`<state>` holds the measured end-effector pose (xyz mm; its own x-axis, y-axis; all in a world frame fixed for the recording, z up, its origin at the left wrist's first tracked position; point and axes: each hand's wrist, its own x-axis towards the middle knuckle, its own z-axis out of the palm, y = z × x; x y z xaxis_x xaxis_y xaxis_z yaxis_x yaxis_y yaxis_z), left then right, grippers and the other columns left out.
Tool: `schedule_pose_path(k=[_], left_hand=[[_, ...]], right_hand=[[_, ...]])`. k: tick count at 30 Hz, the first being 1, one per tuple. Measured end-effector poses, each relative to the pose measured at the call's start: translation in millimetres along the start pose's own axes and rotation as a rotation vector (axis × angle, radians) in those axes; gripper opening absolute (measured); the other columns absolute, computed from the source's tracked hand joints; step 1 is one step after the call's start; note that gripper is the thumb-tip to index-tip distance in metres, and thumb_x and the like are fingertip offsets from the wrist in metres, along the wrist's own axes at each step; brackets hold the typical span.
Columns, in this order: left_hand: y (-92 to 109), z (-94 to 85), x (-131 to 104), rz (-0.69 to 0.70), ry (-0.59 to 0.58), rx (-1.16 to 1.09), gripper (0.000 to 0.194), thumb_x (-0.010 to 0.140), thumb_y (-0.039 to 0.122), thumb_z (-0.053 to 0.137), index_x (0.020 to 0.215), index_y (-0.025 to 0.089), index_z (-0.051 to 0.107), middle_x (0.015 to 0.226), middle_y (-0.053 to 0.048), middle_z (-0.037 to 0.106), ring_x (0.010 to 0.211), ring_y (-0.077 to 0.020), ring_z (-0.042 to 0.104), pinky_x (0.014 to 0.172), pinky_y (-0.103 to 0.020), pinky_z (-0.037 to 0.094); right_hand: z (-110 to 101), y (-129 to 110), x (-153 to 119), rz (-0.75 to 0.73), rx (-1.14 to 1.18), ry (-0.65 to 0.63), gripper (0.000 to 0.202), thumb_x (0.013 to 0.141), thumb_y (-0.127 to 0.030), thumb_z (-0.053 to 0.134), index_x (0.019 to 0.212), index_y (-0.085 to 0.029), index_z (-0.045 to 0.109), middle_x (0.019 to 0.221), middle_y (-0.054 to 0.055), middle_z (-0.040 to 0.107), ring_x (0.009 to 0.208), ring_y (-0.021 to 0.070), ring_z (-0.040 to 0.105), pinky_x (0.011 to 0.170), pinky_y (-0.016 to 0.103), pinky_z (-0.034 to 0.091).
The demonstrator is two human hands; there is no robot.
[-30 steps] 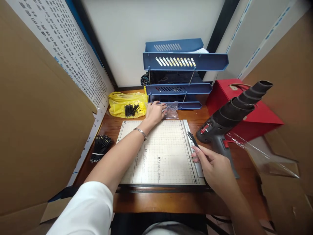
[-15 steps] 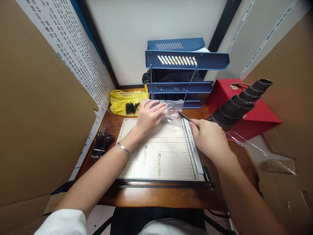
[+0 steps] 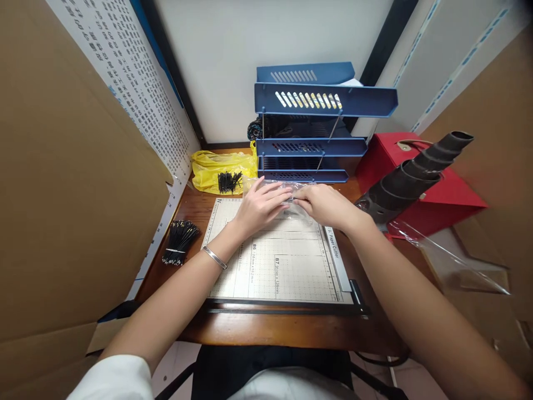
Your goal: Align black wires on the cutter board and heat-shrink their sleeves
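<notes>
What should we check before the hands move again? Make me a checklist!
1. Left hand steadying the clear bag: ok, its fingers are spread over it.
2. Right hand at the bag: ok, beside the left.
3. Something between the right fingers: cannot tell, the hand hides it.
4. Cutter board uncovered: not ok, the bag overlaps its far edge.
5. Black bundle banded: ok.
</notes>
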<state>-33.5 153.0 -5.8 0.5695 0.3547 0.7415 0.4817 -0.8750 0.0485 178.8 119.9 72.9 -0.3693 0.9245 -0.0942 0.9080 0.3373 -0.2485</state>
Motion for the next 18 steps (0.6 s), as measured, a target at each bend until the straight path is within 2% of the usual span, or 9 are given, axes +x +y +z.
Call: schedule_pose_path(k=[2,4,6,8,10,11,13,15,18], left_hand=[[-1,-0.5,-2,-0.022,-0.025,-0.041,0.025,0.103,0.031,0.062,0.126,0.025,0.070,0.129,-0.007,0.076,0.128,-0.0252,0.067,0.119,-0.060,0.038],[-1,-2.1,-3,-0.042,-0.054,-0.071,0.025,0.104,0.031,0.061,0.126,0.027,0.070,0.131,-0.006,0.075,0.130,-0.0250,0.065,0.120,-0.061,0.037],[0,-4.5,-3,-0.061,-0.066,-0.080,0.028,0.102,0.036,0.062,0.128,0.028,0.070,0.136,-0.006,0.072,0.134,-0.0257,0.063,0.122,-0.061,0.034],[0,-6.2,-5,-0.172,-0.022,-0.065,0.040,0.100,0.045,0.063,0.135,0.026,0.066,0.149,-0.010,0.062,0.141,-0.0284,0.055,0.124,-0.060,0.031],[-4,-5.7,-11,-0.448,0.079,-0.041,0.056,0.099,0.054,0.062,0.144,0.021,0.058,0.160,-0.016,0.049,0.149,-0.0336,0.045,0.125,-0.062,0.028],[-7,-4.3,-15,-0.615,0.133,-0.042,0.061,0.099,0.057,0.059,0.146,0.019,0.055,0.160,-0.019,0.048,0.149,-0.0363,0.043,0.124,-0.064,0.027],[-15,0.6,-26,-0.876,0.200,-0.080,0.062,0.098,0.061,0.057,0.144,0.019,0.056,0.150,-0.022,0.058,0.144,-0.0399,0.050,0.122,-0.068,0.028],[-24,6.9,-36,-0.937,0.209,-0.134,0.057,0.097,0.062,0.059,0.136,0.020,0.061,0.132,-0.022,0.070,0.129,-0.0392,0.063,0.116,-0.067,0.038],[-33,14.5,-42,-0.899,0.226,-0.203,0.052,0.099,0.056,0.059,0.137,0.019,0.058,0.118,-0.019,0.075,0.109,-0.0318,0.073,0.097,-0.054,0.058]], right_hand=[[5,6,13,-0.088,0.079,-0.058,0.035,0.102,-0.030,0.043,0.084,-0.018,0.071,0.086,0.005,0.070,0.076,0.0152,0.056,0.072,0.029,0.037],[10,12,25,-0.131,0.141,-0.108,0.038,0.100,-0.029,0.043,0.074,-0.017,0.067,0.069,0.002,0.062,0.065,0.0119,0.047,0.067,0.028,0.034],[15,16,33,-0.156,0.187,-0.149,0.039,0.098,-0.031,0.045,0.068,-0.016,0.065,0.061,0.000,0.056,0.059,0.0107,0.043,0.066,0.028,0.032],[17,19,37,-0.169,0.221,-0.182,0.044,0.098,-0.039,0.046,0.064,-0.017,0.063,0.059,0.000,0.054,0.058,0.0106,0.043,0.066,0.028,0.032],[17,20,35,-0.164,0.242,-0.201,0.050,0.098,-0.049,0.046,0.062,-0.017,0.060,0.059,0.000,0.054,0.058,0.0111,0.043,0.067,0.029,0.033],[17,20,33,-0.157,0.246,-0.205,0.052,0.098,-0.052,0.045,0.060,-0.018,0.057,0.060,0.000,0.054,0.059,0.0114,0.043,0.067,0.029,0.033],[15,18,28,-0.149,0.249,-0.203,0.054,0.098,-0.052,0.043,0.058,-0.018,0.051,0.061,0.001,0.053,0.061,0.0126,0.043,0.068,0.029,0.034],[12,16,22,-0.158,0.260,-0.187,0.052,0.100,-0.048,0.039,0.059,-0.018,0.050,0.069,0.004,0.058,0.068,0.0150,0.050,0.073,0.030,0.038],[8,12,15,-0.181,0.306,-0.146,0.047,0.101,-0.046,0.035,0.075,-0.019,0.063,0.098,0.007,0.069,0.090,0.0188,0.061,0.087,0.031,0.045]])
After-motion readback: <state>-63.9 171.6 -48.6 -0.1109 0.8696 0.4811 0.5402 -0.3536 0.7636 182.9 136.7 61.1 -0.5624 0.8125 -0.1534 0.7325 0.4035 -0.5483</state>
